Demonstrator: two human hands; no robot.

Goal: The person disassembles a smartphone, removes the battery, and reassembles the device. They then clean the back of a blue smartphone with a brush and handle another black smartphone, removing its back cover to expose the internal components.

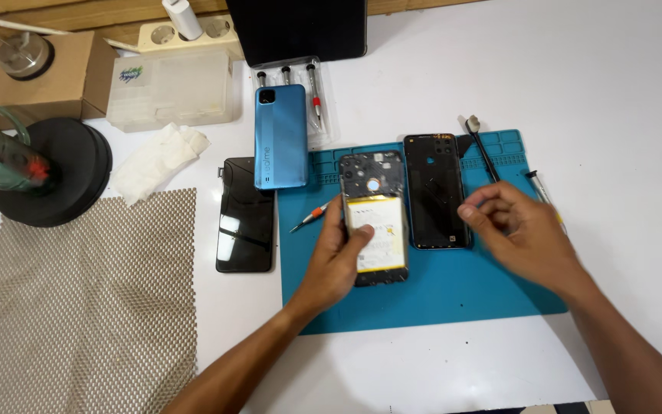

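My left hand (336,257) grips the left edge of an opened phone body (374,180) with a white and yellow battery showing, lying on the blue work mat (453,295). My right hand (516,232) hovers just right of a black back cover (435,192) beside it, fingers curled and blurred, with nothing visible in them. A small red-handled screwdriver (309,217) lies on the mat left of my left hand.
A blue phone (280,136) and a black screen panel (244,216) lie left of the mat. Screwdrivers in a clear case (300,84), a black pry tool (480,146), tissue (158,157), a mesh mat (90,299) and a black round stand (51,172) surround the area.
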